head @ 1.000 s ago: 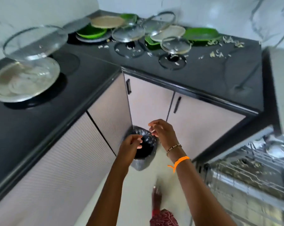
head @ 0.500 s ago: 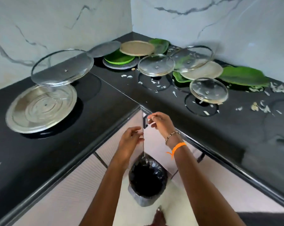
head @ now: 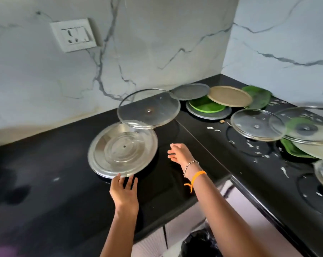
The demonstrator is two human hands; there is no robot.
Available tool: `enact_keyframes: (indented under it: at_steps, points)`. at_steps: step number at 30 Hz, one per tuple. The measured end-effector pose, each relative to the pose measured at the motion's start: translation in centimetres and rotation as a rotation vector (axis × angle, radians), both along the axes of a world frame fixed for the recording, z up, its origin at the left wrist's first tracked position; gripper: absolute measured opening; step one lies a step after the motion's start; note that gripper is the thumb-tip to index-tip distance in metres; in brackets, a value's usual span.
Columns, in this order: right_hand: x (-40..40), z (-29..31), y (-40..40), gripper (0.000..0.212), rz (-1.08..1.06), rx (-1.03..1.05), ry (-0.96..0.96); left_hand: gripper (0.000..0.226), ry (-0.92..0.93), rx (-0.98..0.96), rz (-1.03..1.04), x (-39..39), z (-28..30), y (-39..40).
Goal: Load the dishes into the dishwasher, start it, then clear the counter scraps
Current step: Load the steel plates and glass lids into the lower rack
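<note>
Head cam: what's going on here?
A person is reaching over a black counter with both hands open. The left hand is at the near rim of a steel plate, fingers about touching it; the right hand hovers beside it, holding nothing. A glass lid leans on the plate's far edge. More plates, lids and white scraps sit to the right.

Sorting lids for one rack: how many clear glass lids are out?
3 clearly: one overlapping the steel plate, two right of the corner. A cut-off disc at the right edge may be another.
</note>
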State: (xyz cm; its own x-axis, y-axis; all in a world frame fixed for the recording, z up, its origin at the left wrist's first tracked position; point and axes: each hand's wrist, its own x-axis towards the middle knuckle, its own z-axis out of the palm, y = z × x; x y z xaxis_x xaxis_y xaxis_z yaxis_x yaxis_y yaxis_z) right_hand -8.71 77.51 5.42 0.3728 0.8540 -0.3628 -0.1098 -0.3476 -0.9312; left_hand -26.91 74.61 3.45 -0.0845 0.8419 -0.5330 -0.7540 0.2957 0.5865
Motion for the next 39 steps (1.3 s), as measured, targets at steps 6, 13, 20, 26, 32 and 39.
enact_keyframes:
  at_steps: [6, 13, 20, 26, 32, 39]
  points:
    - [-1.4, 0.7, 8.4, 0.052, -0.146, -0.007, 0.169, 0.023, 0.077, -0.027, -0.119, -4.1, -0.9, 4.2]
    - [-1.6, 0.5, 13.5, 0.033, -0.292, 0.037, 0.344, 0.022, 0.136, -0.099, -0.302, -6.2, -0.8, 9.2]
    - [-1.6, 0.4, 14.4, 0.033, -0.421, 0.121, 0.554, 0.024, 0.191, -0.04, -0.425, -5.9, -0.5, 10.1]
    - [-1.8, -0.4, 11.3, 0.022, -0.494, 0.265, 0.657, 0.029, 0.27, 0.064, -0.458, -6.6, -0.9, 10.0]
    - [-1.2, -0.2, 5.0, 0.024, -0.513, 0.532, 0.77, 0.025, 0.357, 0.24, -0.555, -5.5, 1.0, 9.6]
    - [1.1, 1.2, -6.8, 0.031, -0.633, 0.757, 0.692, 0.027, 0.366, 0.406, -0.748, -1.0, 2.5, 4.6]
